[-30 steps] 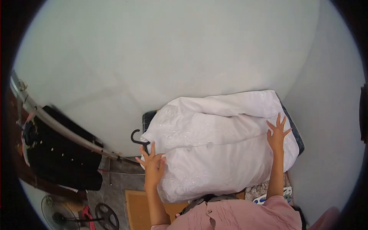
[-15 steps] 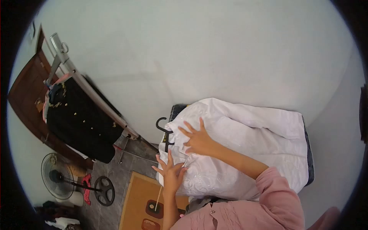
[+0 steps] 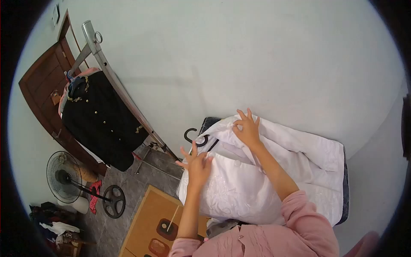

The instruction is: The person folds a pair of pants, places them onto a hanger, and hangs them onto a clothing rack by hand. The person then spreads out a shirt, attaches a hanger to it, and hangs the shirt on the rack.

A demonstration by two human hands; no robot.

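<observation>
A white long-sleeved jacket [image 3: 239, 188] with a raised shiny pattern lies on a dark padded surface [image 3: 346, 188]. Its front is parted at the neck, with part of the inside showing. My left hand [image 3: 198, 169] pinches the near front edge between thumb and finger, other fingers spread. Farther off, my right hand [image 3: 248, 130] pinches the opposite front edge in the same way. Between the hands, a black clothes hanger [image 3: 189, 136] pokes its hook out of the collar; most of its bar is hidden in the cloth.
At left stands a metal rail [image 3: 122, 98] hung with a black gold-buttoned jacket [image 3: 100, 118] and other clothes. Beyond are a brown door [image 3: 45, 98] and a standing fan [image 3: 64, 176]. A brown patterned mat [image 3: 147, 218] covers floor below; piled clothes [image 3: 55, 225] sit lower left.
My hands have moved apart, the right one away toward the wall, and the jacket's front edges have spread open, showing more of the hanger and the inside. The view has shifted slightly.
</observation>
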